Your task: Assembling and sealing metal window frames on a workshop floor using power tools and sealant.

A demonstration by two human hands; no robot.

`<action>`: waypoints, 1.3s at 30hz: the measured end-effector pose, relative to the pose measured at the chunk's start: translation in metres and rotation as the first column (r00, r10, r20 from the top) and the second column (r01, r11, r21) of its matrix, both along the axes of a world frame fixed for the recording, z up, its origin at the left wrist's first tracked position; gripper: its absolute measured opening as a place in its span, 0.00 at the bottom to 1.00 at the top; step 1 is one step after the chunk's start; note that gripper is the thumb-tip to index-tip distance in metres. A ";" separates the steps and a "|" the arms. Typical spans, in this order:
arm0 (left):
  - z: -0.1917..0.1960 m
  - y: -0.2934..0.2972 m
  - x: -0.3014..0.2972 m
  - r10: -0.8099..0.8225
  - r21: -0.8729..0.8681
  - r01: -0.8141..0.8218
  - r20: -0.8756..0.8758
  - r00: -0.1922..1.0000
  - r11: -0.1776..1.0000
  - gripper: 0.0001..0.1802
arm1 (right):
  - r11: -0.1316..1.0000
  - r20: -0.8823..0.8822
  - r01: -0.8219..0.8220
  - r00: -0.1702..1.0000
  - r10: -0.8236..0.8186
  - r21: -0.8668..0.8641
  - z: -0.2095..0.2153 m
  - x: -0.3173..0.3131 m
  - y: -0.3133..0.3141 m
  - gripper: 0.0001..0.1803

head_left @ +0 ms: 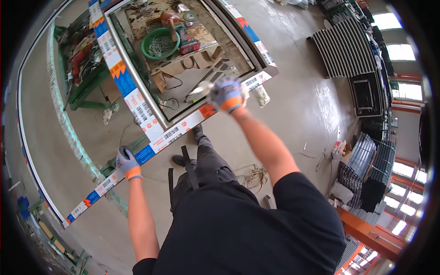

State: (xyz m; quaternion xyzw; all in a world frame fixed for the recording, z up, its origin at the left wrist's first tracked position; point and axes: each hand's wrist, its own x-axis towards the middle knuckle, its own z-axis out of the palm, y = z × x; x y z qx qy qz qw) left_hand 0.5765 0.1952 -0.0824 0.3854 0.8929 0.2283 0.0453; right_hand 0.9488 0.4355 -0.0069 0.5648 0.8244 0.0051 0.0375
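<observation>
A large metal frame (173, 134), its faces covered in printed white, blue and orange protective film, lies in front of me with its near rail running across the view. My left hand (127, 161), in a grey glove with an orange cuff, is closed around this rail left of the framed opening. Toward the rail's right end, my right hand (225, 93), gloved alike, is curled over the near corner section. Something pale and motion-blurred (204, 88) shows beside its fingers, but its kind is unclear. A crumpled pale wrapping (261, 96) hangs just right of that hand.
Through the opening I see a cluttered bench with a green basin (145, 46) of small metal pieces, a hammer (172, 29) and a red cordless drill (189, 46). A green stand (89, 89) is at left. Stacked profiles (346, 48) and loose cord (255, 178) lie right.
</observation>
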 end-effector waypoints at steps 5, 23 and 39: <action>0.004 0.013 0.006 -0.008 -0.062 0.009 0.026 1.000 0.998 0.20 | 0.986 -0.014 0.110 0.994 -0.110 0.128 -0.030 0.106 0.095 0.19; -0.003 0.002 -0.004 -0.036 -0.135 0.045 0.070 0.997 0.990 0.19 | 0.987 -0.047 -0.145 0.988 0.148 0.065 -0.015 0.148 0.137 0.16; -0.004 0.010 0.009 -0.054 -0.066 0.048 -0.080 0.995 0.997 0.18 | 0.989 -0.241 -0.123 0.960 0.140 0.084 -0.022 0.118 0.114 0.13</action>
